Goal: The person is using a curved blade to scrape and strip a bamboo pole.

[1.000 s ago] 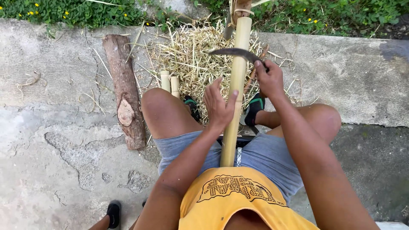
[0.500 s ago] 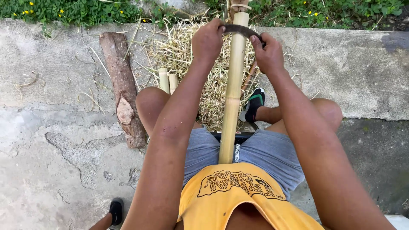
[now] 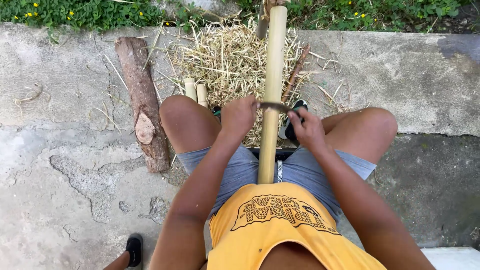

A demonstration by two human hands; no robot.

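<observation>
One long bamboo pole point(image 3: 273, 90) runs up the middle of the view, its near end between the seated person's thighs and its far end over a heap of straw-like shavings point(image 3: 227, 60). Across the pole lies one dark curved blade point(image 3: 274, 105), resting against the pole's face about halfway along.

Left of the pole, two short bamboo pieces point(image 3: 196, 92) stand side by side at the edge of the shavings, just beyond the left knee. Farther left lies one thick log point(image 3: 142, 100) on the concrete point(image 3: 60, 165), well apart from the pole. One thin reddish stick point(image 3: 295, 74) lies slanted on the shavings just right of the pole. One dark shoe point(image 3: 134, 250) shows at the bottom edge, far left of the pole, and another shoe point(image 3: 295, 120) sits just right of it, partly hidden behind the right hand.

The left hand point(image 3: 239, 116) is clenched around the blade's left end, touching the pole's left side. The right hand point(image 3: 309, 131) is closed around the blade's right end, just right of the pole, fingers curled tight. Both hands sit level with each other, one on each side of the pole, above the knees.
</observation>
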